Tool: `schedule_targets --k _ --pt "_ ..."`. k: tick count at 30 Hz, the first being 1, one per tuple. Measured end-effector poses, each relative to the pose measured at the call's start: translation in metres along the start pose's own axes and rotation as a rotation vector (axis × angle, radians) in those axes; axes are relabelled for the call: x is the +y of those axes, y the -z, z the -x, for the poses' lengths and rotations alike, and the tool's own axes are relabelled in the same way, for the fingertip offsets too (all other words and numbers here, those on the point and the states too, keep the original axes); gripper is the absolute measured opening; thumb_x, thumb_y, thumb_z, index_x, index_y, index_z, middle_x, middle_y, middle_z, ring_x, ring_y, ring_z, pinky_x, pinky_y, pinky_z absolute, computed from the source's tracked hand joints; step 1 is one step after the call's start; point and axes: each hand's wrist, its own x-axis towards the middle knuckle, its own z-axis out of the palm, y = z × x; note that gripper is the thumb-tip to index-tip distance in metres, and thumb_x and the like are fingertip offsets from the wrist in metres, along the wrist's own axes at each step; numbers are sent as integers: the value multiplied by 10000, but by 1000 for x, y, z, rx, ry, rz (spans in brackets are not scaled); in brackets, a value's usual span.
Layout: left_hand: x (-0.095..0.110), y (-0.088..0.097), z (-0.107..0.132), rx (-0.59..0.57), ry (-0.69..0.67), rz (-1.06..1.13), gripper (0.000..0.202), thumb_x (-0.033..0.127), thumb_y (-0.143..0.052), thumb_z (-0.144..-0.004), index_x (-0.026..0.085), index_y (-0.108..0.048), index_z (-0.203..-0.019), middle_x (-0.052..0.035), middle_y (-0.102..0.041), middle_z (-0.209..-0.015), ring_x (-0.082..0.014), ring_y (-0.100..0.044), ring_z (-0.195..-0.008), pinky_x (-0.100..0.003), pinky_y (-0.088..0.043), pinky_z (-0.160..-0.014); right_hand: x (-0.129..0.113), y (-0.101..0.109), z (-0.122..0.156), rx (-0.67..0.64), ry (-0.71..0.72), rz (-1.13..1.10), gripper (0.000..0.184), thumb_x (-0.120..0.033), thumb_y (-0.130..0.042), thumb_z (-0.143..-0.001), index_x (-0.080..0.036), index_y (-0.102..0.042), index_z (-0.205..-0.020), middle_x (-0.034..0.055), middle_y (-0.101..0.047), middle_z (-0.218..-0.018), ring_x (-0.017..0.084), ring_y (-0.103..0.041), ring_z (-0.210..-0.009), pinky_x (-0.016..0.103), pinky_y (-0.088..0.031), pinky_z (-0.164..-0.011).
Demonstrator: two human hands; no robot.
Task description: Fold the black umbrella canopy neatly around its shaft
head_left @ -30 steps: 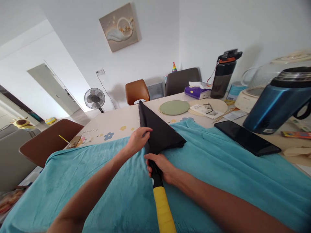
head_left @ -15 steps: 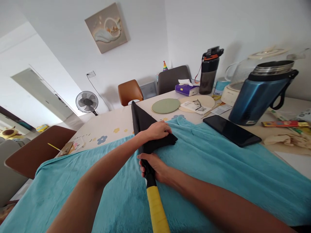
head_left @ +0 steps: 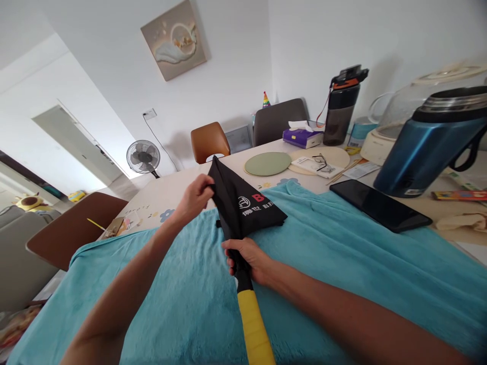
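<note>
Fingers (head_left: 207,183) pinch black umbrella (head_left: 243,203); logo partly legible, yellow handle (head_left: 254,332).

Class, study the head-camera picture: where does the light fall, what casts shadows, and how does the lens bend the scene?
Head view: soft, even daylight; the bottle and orange chair cast faint shadows on the white wall; wide-lens distortion tilts walls and stretches the blue jug; the black umbrella, left hand and right hand look sharp.
</note>
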Motion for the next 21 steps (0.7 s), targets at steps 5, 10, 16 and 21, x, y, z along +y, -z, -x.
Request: schedule_targets --k 5,10,16,21 --pt "-37 37 42 106 257 50 101 172 -380 -656 167 -468 -704 55 -443 -577 -50 -424 -399 -173 -354 -385 -1 -1 0 -24 -9 8 142 -193 -600 -680 -138 -493 -605 -18 -470 -454 98 -451 -414 227 -435 -365" --pt "-75 37 66 -61 425 -38 99 185 -389 -644 176 -468 -702 78 -422 -515 -62 -433 -383 -182 -368 -392 -3 -3 2 -4 -25 -44 213 -239 -626 -683 -161 -443 -606 -34 -461 -443 90 -428 -380 215 -406 -338" --pt "-72 24 73 -122 348 -48 280 172 -404 -665 182 -505 -925 40 -524 -652 -94 -522 -527 -212 -432 -479 -1 -3 1 31 -51 -82 197 -174 -613 -671 -171 -421 -627 -41 -463 -448 90 -453 -398 201 -409 -349" --pt "-27 9 97 181 254 -257 313 238 -485 -718 230 -531 -1027 -12 -604 -902 -105 -542 -696 -199 -427 -550 0 -2 -2 63 -32 -79 189 -160 -600 -651 -169 -419 -597 -42 -465 -431 89 -442 -378 210 -410 -341"
